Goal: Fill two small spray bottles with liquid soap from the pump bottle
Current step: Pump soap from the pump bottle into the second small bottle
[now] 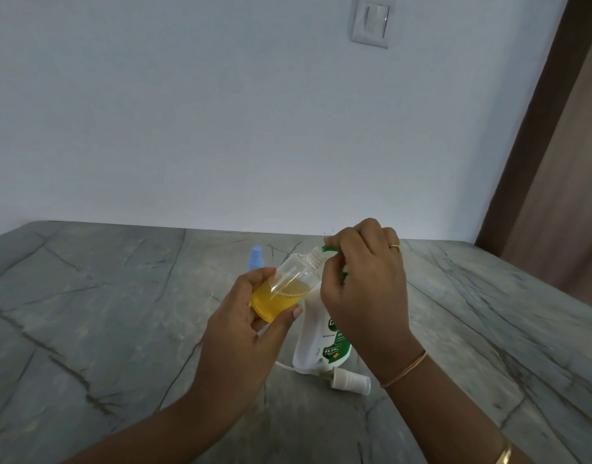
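Observation:
My left hand [244, 316] grips a small clear spray bottle [284, 289], tilted with its open threaded neck up and to the right. Yellow soap fills its lower part. My right hand [365, 283] curls over the green pump head [331, 250] of the white pump bottle [318, 339], whose nozzle sits at the small bottle's mouth. The pump bottle stands on the grey stone table [120, 329], partly hidden by my right hand. A white spray cap [350, 380] with its thin tube lies on the table in front of the pump bottle.
A second small bottle with a light blue spray cap [256, 257] stands behind my left hand, mostly hidden. A white wall with a switch plate [371, 23] rises behind the table. A brown door frame [539, 128] is at the right.

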{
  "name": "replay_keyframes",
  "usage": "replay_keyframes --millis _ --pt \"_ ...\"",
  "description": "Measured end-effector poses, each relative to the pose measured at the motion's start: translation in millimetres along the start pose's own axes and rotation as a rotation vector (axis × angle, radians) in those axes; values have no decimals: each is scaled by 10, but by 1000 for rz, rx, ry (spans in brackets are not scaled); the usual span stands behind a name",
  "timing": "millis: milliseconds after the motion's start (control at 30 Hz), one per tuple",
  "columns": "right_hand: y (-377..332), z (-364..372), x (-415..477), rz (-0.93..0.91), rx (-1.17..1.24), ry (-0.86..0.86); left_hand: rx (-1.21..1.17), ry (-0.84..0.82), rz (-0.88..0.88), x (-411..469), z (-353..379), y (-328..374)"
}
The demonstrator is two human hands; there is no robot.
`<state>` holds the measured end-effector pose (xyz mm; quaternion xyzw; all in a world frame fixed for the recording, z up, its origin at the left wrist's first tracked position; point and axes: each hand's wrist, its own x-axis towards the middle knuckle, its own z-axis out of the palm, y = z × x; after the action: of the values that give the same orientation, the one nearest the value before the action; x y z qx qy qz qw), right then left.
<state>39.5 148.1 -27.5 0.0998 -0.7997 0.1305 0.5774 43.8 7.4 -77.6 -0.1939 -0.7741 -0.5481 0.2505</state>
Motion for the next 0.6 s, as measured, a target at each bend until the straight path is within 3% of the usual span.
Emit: replay_keyframes --millis 600 --pt "9 46 -75 -10 -36 29 -52 2 -4 1 1 16"
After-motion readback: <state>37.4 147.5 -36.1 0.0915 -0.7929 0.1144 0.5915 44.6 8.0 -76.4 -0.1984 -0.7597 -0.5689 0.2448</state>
